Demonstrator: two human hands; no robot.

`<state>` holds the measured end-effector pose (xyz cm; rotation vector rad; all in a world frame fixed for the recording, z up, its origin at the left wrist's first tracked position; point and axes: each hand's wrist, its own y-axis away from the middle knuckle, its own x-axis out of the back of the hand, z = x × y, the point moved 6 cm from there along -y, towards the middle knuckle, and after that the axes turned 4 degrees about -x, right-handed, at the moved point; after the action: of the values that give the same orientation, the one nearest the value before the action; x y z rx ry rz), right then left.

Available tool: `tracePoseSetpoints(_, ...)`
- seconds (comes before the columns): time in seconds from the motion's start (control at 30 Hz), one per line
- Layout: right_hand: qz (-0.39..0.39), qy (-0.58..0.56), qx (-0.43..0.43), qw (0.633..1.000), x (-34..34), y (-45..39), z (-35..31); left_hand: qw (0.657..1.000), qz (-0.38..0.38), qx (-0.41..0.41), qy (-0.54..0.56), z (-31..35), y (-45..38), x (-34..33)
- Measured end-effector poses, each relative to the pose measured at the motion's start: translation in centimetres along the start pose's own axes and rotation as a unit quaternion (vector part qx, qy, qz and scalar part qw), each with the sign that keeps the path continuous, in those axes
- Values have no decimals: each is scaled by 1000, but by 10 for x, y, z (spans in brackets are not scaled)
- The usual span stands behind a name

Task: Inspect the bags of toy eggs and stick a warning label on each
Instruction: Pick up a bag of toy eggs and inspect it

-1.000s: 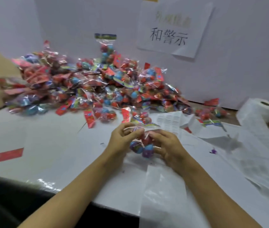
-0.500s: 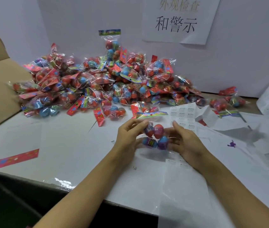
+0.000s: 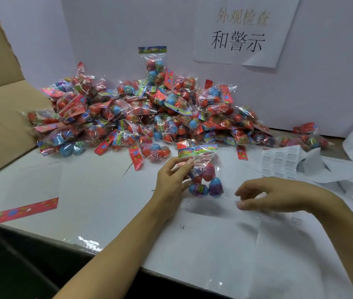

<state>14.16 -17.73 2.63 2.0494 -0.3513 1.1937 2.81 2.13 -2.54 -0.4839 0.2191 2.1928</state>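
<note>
Head view: left hand [image 3: 172, 182] pinches a clear cellophane bag of red and blue toy eggs [image 3: 203, 180] just under its rainbow-printed header card [image 3: 197, 150], fingers curled on the film, bag held upright off the white table [image 3: 98, 190] so the eggs hang below the grip and both faces can be checked. Right hand [image 3: 266, 195] is apart from the bag, to the right of the grip, fingers loosely curved and holding nothing that I can make out; it hovers low over a sheet of clear film [image 3: 246, 234], probably on its way to fetch a label. White sheet of small printed warning labels [image 3: 279, 160] lies further right and beyond that hand, within easy reach. Big heap of identical egg bags [image 3: 139, 117] sits behind the grip against the white wall [image 3: 322, 72], likely the unchecked stock. Loose red printed card strip [image 3: 27, 210] lies well left of the grip. No label visible on the held bag, so sticking looks not yet done.
</note>
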Motion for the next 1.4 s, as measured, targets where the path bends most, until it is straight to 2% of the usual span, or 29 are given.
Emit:
tracePoseSetpoints(0.1, -30, 64, 2, 997, -6, 13, 6, 1000, -14, 11, 13, 0, 1, -2)
tracePoseSetpoints(0.2, -62, 99, -43, 992, -8, 22, 15, 999, -36, 28, 21, 0, 3, -5)
tracePoseSetpoints(0.37, -4, 178, -107, 978, 7, 8, 2, 998, -51, 44, 12, -1, 5, -10)
tracePoseSetpoints(0.4, 21, 140, -92, 986, 10, 1, -5, 997, -52, 47, 12, -1, 6, -10)
tracePoseSetpoints(0.43, 55, 44, -70, 995, 13, -8, -13, 997, -55, 48, 12, -1, 7, -11)
tracePoseSetpoints(0.47, 92, -101, -44, 990, 16, -15, -20, 997, -57, 47, 10, -1, 7, -11)
tracePoseSetpoints(0.53, 131, -373, -12, 918, 10, -24, -37, 997, -59, 41, 9, 0, 7, -12)
tracePoseSetpoints(0.57, 131, -449, -1, 884, 5, -27, -43, 998, -58, 36, 10, 0, 7, -11)
tracePoseSetpoints(0.63, 109, -516, 30, 849, -9, -35, -51, 999, -47, 19, 16, 2, 7, -9)
tracePoseSetpoints(0.77, 119, -586, 70, 798, -33, -44, -42, 999, -32, -1, 7, 3, 6, -7)
tracePoseSetpoints(0.9, 162, -577, 115, 792, -41, -45, -35, 998, -58, 2, -32, 0, 8, -13)
tracePoseSetpoints(1.0, 174, -598, 118, 774, -42, -42, -34, 995, -98, 22, -29, 0, 11, -18)
tracePoseSetpoints(1.2, 193, -590, 129, 774, -45, -36, -35, 991, -109, 20, -72, -4, 12, -14)
tracePoseSetpoints(1.33, 205, -546, 148, 798, -45, -34, -37, 988, -111, -4, -103, -1, 14, -14)
tracePoseSetpoints(1.4, 197, -554, 148, 795, -47, -35, -38, 989, -92, -19, -113, 0, 15, -12)
